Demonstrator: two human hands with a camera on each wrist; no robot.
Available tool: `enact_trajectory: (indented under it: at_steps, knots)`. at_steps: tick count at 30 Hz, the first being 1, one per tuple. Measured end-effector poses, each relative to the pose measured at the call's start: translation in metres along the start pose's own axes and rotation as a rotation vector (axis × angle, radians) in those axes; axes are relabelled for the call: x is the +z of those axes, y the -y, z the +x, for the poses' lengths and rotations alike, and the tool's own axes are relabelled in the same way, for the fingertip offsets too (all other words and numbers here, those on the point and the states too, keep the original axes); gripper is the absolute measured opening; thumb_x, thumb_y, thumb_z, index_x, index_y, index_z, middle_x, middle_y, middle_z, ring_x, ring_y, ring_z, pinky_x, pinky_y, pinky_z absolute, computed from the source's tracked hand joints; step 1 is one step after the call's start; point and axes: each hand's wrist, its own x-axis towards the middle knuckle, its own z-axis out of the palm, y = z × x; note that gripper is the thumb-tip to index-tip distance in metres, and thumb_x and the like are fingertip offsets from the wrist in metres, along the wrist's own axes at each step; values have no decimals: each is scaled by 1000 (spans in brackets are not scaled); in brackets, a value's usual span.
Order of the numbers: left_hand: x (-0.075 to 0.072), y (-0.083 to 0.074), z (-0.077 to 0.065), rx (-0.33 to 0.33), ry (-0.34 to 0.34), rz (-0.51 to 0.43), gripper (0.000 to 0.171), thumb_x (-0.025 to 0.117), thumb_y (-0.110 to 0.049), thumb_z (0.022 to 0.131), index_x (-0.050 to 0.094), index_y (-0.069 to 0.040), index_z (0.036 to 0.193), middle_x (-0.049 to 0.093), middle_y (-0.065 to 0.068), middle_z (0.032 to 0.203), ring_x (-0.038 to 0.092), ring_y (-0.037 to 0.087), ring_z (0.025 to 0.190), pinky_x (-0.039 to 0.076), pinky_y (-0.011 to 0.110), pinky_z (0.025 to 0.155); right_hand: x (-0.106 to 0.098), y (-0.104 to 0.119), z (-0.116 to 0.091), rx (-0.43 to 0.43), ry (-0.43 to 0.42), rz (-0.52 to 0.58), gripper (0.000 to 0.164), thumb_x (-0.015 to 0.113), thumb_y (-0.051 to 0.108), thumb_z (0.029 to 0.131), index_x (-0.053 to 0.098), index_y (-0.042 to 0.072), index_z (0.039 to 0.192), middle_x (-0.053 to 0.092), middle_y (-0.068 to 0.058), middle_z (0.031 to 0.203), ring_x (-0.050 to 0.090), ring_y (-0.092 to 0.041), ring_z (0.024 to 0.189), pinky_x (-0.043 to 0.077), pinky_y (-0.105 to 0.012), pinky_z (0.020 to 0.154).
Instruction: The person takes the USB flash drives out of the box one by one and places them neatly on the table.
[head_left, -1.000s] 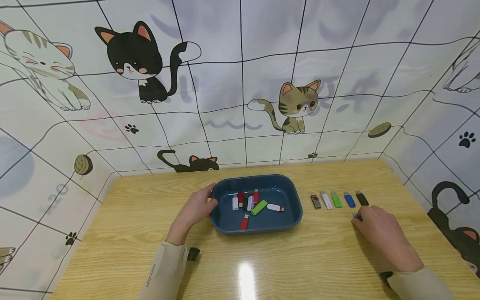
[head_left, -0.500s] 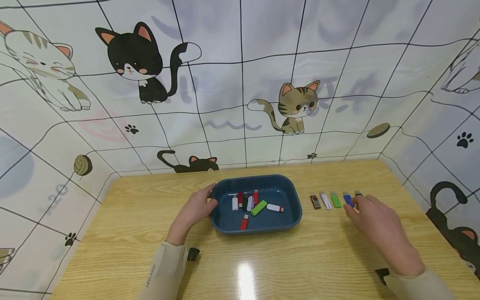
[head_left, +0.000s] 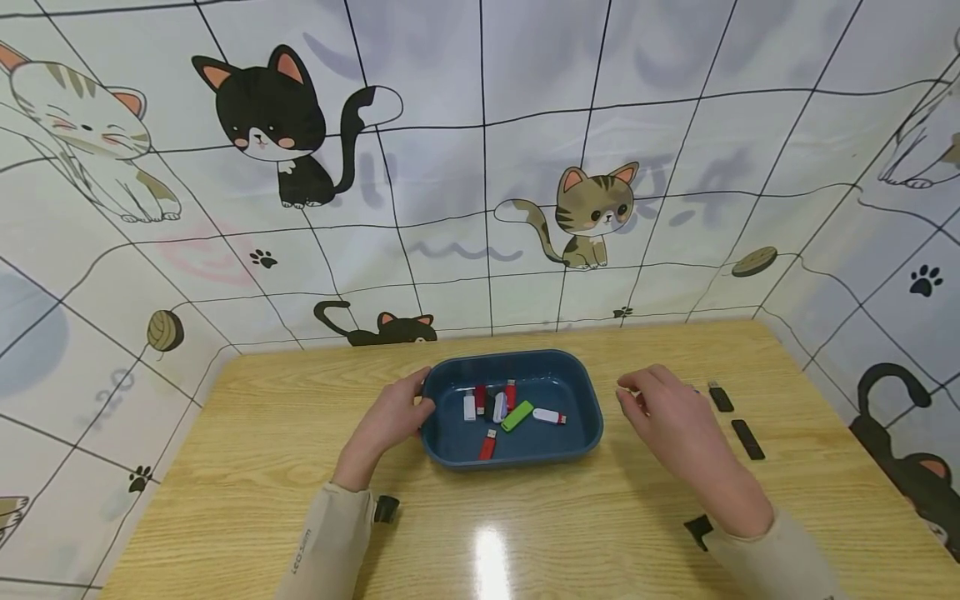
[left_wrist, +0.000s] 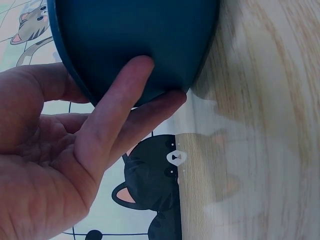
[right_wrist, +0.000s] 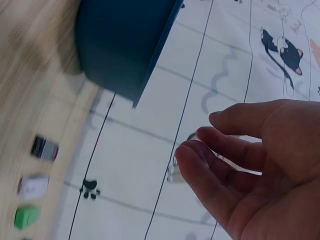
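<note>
A dark blue tray (head_left: 517, 464) sits on the wooden table with several USB sticks inside, among them a green USB stick (head_left: 517, 416), a red USB stick (head_left: 488, 444) and a white USB stick (head_left: 550, 416). My left hand (head_left: 390, 421) grips its left end; in the left wrist view, fingertips lie along the outer wall and one digit reaches the rim. Just right of the tray, my right hand (head_left: 667, 429) is raised, fingers loosely bent with nothing between them. Behind it, on the table, lie two black USB sticks, the nearer black stick (head_left: 747, 439) longer.
In the right wrist view, a dark USB stick (right_wrist: 45, 148), a white USB stick (right_wrist: 33, 187) and a green USB stick (right_wrist: 26, 217) lie in a row; my hand hides most of them from above. A cat-patterned sheet (head_left: 450, 283) stands around the table (head_left: 570, 525).
My right hand has moved left from the right end of the stick row toward the tray. The lower black USB stick now shows where the hand was. My left hand stays put.
</note>
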Motion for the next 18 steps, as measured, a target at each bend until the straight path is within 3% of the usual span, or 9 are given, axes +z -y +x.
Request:
enact_trajectory:
  at_steps: [7,12,18]
  knots:
    - [-1,-1,-1,6,2,1,64,53,-2,94,38,6,156,60,32,137,70,19,63,59,31,59,20,23,14,-31,67,27,17,73,8,95,72,-1,108,66,-14,102,68,-25,84,58,-39,67]
    - [-1,-2,-1,4,7,1,63,54,-2,95,38,6,156,60,31,137,70,18,64,59,31,59,32,32,22,-53,101,23,17,73,10,96,73,0,109,67,-13,103,67,-26,86,59,-43,72]
    - [-1,-1,-1,0,4,-3,64,53,-2,95,38,6,156,60,32,137,70,19,64,60,31,59,46,40,32,-70,185,0,19,74,14,96,73,1,111,67,-11,100,66,-23,86,59,-39,74]
